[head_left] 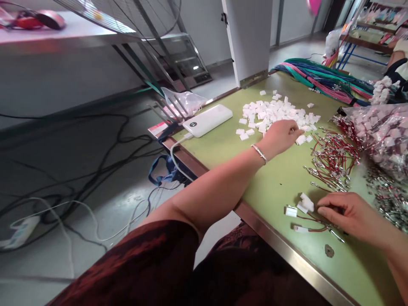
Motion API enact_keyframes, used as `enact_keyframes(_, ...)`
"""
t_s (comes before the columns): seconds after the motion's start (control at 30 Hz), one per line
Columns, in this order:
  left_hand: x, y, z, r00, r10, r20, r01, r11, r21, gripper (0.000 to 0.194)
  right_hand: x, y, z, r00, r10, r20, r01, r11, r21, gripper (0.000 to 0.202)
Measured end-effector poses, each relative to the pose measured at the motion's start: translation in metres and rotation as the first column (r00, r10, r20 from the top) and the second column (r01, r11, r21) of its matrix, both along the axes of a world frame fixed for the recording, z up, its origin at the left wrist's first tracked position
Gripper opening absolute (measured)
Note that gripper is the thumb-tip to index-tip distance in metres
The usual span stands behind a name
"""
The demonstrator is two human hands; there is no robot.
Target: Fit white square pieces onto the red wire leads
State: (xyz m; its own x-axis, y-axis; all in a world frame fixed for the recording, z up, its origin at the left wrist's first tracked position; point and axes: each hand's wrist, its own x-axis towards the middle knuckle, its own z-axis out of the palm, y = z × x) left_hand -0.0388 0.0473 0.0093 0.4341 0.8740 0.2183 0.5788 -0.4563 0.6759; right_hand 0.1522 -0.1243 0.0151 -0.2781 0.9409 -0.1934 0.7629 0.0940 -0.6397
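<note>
My left hand point(280, 137) reaches over the near edge of a pile of small white plastic connectors point(270, 112). Its fingers are curled into a pinch, and what they hold, if anything, is hidden. Lower right, my right hand point(352, 216) is closed, thumb against forefinger, at the end of a tilted white connector point(307, 202). Beside and under it lie a white connector with a metal terminal point(290, 211) and another on a short red wire point(300, 228). Short red wires with metal terminals point(338, 157) form a heap beyond my right hand.
A clear bag of white connectors point(385, 136) stands at right, with loose metal terminals point(390, 197) below it. Bundled coloured wires point(318, 78) lie at the back. A white power bank point(208, 120) with a cable sits by the left table edge. Another person's arm point(397, 57) shows far right.
</note>
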Motion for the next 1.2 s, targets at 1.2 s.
enact_keyframes(1.2,0.029,-0.043,-0.007,0.802,0.149,0.579,0.438,0.514,-0.738,0.020,-0.004,0.009,-0.004,0.924,-0.360,-0.127,0.378,0.910,0.171,0.027)
